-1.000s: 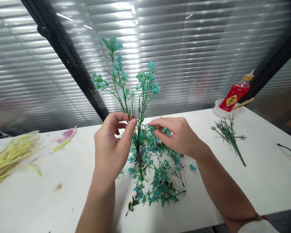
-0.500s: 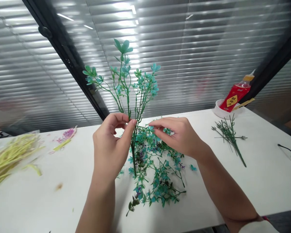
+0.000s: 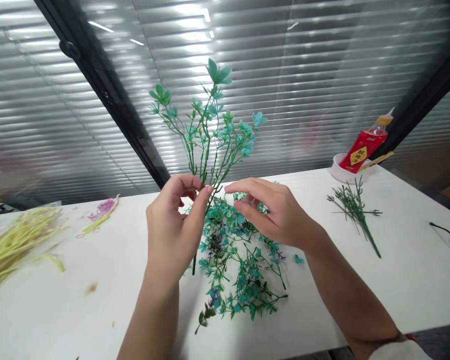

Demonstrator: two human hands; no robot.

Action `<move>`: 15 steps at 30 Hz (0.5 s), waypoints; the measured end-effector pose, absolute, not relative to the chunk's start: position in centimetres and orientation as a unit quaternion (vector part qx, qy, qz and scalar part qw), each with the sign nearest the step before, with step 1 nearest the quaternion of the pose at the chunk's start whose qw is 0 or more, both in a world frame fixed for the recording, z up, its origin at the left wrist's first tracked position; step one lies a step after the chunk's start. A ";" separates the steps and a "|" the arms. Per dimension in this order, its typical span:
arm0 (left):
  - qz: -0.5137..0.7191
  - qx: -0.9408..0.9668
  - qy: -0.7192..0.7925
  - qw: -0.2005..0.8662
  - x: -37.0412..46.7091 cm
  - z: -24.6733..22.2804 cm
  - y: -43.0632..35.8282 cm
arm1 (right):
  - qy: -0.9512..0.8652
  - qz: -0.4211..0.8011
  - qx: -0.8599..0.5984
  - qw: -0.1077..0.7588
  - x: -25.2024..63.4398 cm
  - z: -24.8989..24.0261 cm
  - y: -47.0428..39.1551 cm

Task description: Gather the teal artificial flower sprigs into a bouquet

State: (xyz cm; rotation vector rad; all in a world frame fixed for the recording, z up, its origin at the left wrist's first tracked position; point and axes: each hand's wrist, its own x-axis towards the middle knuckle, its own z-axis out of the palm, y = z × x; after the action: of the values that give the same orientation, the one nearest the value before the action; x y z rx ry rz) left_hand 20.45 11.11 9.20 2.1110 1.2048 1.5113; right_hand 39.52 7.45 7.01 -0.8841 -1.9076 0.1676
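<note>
Where the white table [image 3: 97, 310] runs left of the loose pile of sprigs [image 3: 253, 282], yellow strips [image 3: 22, 237] lie farthest out, with a pink-purple bundle [image 3: 104, 207] nearer.

Just left of the pile's far part, the left hand [image 3: 174, 225] pinches the stems of a teal-flowered spray [image 3: 206, 145] between thumb and fingers. The spray stands above the far end of the pile, flowers up; its long axis is near upright, leaning slightly right at the top, and what looks like its dark lower end points down at the pile's left edge.

Over the pile, the right hand [image 3: 275, 212] has thumb and forefinger slightly parted, with nothing clearly between them. The step seems to be working on the spray's branches; a next move there would call for a steady left pinch and a fine right one.

Right of the pile lie bare green stems [image 3: 356, 207]; behind them, a red bottle [image 3: 362, 150] leans in a white bowl [image 3: 341, 173].
</note>
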 end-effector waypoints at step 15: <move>0.515 0.749 0.395 0.133 20.9 8.9 10.6 | -0.812 0.069 -0.348 0.463 38.3 6.9 7.4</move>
State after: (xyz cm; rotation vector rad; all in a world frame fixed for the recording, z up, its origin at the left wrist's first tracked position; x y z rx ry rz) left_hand 20.95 10.62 8.92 2.1716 1.1463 1.4953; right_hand 38.34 7.39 6.89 -0.8547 -1.9961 0.1690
